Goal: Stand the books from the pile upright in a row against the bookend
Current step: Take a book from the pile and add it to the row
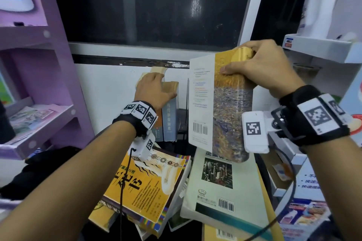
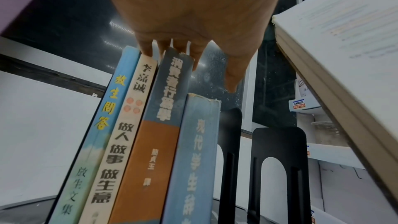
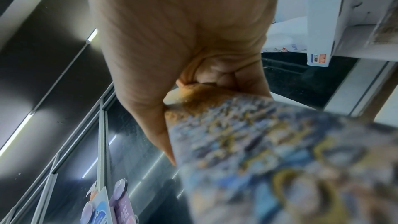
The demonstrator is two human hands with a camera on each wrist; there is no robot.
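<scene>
Purple shelving unit (image 1: 58,60) is standing at far left, white shelf rack (image 1: 321,49) at right, dark window pane (image 1: 152,4) behind everything.

Pile of loose books is lying flat nearest the camera: pale white-green paperback with a barcode (image 1: 221,191) on the right, yellow-orange paperback with black characters (image 1: 143,188) on the left, overlapping at skewed angles, more books under them.

Large thick paperback with a painted yellow-and-blue cover and white back panel (image 1: 219,103) is being held in the air above the pile, roughly upright, just right of the bookend and not touching the row. Right hand (image 1: 260,64) is gripping its top end, thumb on the cover, fingers curled over the far side.

Row of four upright books is standing left of the bookend, leaning slightly: light-blue spine (image 2: 107,125), cream spine (image 2: 127,125), blue-and-orange spine (image 2: 159,125), worn blue spine (image 2: 193,151). The last is sitting right against the black metal bookend (image 2: 230,142); second black metal bookend (image 2: 280,168) is standing just right of it.

Left hand (image 1: 152,90) is resting on top of the row, fingers (image 2: 146,47) straight and spread across the top edges, not curled round anything.
</scene>
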